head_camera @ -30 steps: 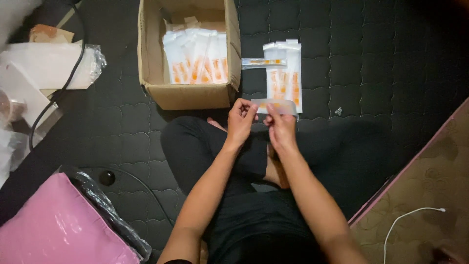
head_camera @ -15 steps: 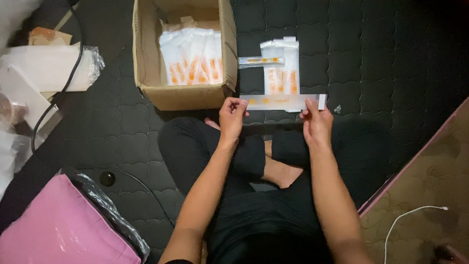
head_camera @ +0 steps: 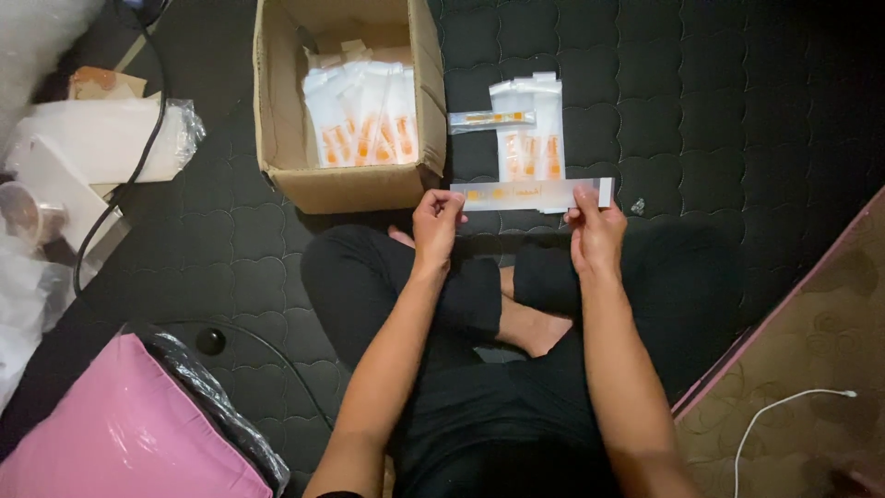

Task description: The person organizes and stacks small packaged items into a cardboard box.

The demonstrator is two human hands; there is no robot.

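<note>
Mid-step, by the look of it: a long clear packet strip (head_camera: 530, 194) with orange print, stretched out flat and level between both hands, just above the crossed legs. Left hand (head_camera: 435, 221) pinching the strip's left end between thumb and fingertips, wrist bent slightly back, forearm angled up from the lower left. Right hand (head_camera: 595, 226) gripping near the right end, a short tail of the strip poking out past the fingers, forearm rising almost straight from below. Both hands closed on the strip, neither one free. Just beyond the strip, a small stack of white packets (head_camera: 530, 129) with orange marks, lying flat on the dark quilted mat (head_camera: 719, 111), with one slim tube-like packet (head_camera: 490, 119) laid across its left side. Ahead and to the left of the left hand, an open cardboard box (head_camera: 350, 189) holding a row of similar packets (head_camera: 361, 115). Likely need for the next move: an even pull kept on both ends, so the strip stays flat and untwisted while carried towards the stack or the box.
</note>
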